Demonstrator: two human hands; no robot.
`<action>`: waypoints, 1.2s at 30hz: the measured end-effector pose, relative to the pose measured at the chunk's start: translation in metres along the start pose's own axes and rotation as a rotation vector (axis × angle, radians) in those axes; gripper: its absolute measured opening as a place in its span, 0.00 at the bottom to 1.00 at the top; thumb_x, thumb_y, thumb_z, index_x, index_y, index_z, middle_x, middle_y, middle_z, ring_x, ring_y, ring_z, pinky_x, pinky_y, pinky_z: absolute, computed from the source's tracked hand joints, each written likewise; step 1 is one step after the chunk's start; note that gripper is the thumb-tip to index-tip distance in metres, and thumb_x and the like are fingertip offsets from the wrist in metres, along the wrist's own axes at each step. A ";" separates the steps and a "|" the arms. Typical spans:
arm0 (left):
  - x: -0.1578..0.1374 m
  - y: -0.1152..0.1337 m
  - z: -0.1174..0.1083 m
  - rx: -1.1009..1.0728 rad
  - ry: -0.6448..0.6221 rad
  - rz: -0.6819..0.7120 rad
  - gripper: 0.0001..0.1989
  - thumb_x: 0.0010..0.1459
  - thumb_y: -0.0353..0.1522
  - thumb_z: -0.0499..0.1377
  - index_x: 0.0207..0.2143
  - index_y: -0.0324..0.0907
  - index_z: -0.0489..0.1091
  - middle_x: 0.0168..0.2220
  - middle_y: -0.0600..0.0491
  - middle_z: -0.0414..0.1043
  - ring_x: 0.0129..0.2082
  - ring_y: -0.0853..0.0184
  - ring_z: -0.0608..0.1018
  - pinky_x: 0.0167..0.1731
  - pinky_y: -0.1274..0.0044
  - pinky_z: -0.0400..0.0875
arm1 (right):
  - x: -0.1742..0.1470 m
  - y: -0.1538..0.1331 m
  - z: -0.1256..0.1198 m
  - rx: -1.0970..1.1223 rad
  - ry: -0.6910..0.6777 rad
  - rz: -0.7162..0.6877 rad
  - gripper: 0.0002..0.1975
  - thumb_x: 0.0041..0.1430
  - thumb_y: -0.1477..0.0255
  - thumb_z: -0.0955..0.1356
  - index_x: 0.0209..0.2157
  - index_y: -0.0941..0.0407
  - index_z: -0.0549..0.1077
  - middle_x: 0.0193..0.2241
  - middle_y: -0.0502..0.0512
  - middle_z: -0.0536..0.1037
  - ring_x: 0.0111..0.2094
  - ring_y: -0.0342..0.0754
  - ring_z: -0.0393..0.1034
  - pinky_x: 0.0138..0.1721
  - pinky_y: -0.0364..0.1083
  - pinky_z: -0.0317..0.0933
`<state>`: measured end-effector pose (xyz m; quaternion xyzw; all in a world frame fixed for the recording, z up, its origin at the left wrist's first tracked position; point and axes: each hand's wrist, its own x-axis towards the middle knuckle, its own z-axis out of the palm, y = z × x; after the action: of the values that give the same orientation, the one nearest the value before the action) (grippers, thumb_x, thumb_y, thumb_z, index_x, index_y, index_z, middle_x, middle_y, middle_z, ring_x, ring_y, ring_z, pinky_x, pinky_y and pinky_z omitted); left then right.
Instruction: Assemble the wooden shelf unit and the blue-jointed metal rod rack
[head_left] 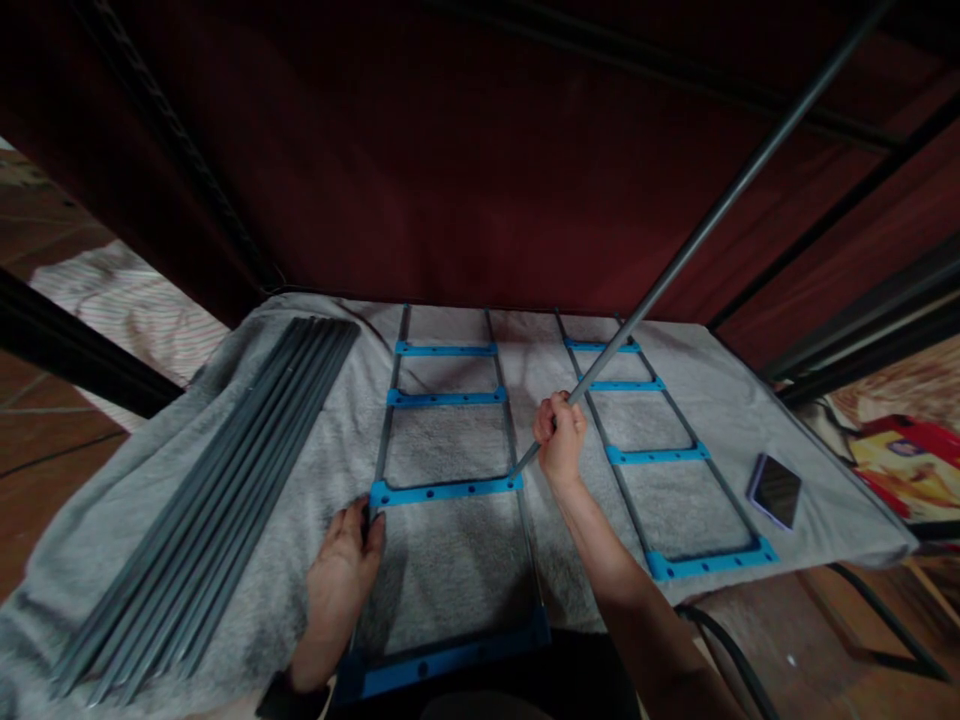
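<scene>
My right hand is closed around a long grey tube that slants up to the upper right. Its lower end meets the right end of a blue crossbar, at a hole; how far in it sits I cannot tell. My left hand is at that crossbar's left end, its thumb and fingers around the grey side tube of the ladder-like frame. A nearer blue crossbar and two farther ones join the same frame, which lies flat on the grey blanket.
On the left lies a bundle of several grey tubes. A second blue and grey frame lies to the right, with a phone beside it. Dark red fabric rises behind the blanket. A red and yellow package is at far right.
</scene>
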<state>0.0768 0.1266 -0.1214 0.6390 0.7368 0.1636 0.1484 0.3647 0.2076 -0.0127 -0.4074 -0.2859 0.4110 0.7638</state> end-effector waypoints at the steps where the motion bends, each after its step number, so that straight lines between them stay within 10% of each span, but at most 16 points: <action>1: 0.000 -0.001 0.000 0.005 0.002 0.001 0.22 0.66 0.41 0.47 0.55 0.39 0.65 0.48 0.44 0.72 0.48 0.58 0.76 0.48 0.70 0.70 | 0.003 -0.001 0.001 -0.007 0.004 -0.015 0.18 0.53 0.63 0.70 0.22 0.52 0.55 0.12 0.38 0.53 0.14 0.37 0.41 0.15 0.39 0.37; 16: -0.002 -0.006 0.010 0.075 0.036 0.026 0.22 0.68 0.42 0.43 0.56 0.40 0.64 0.52 0.44 0.72 0.50 0.57 0.76 0.46 0.70 0.70 | 0.117 0.044 0.037 -0.055 0.154 -0.170 0.22 0.53 0.59 0.67 0.20 0.51 0.49 0.12 0.38 0.51 0.13 0.36 0.42 0.14 0.39 0.41; 36: -0.004 -0.006 0.010 0.098 0.079 0.089 0.18 0.69 0.40 0.43 0.49 0.41 0.66 0.42 0.48 0.76 0.40 0.62 0.79 0.34 0.73 0.72 | 0.120 0.077 0.057 -0.182 -0.131 -0.103 0.22 0.49 0.58 0.69 0.19 0.52 0.53 0.13 0.39 0.52 0.14 0.36 0.43 0.14 0.40 0.39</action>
<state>0.0758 0.1220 -0.1327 0.6707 0.7200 0.1589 0.0803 0.3502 0.3590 -0.0376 -0.4321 -0.3916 0.3692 0.7236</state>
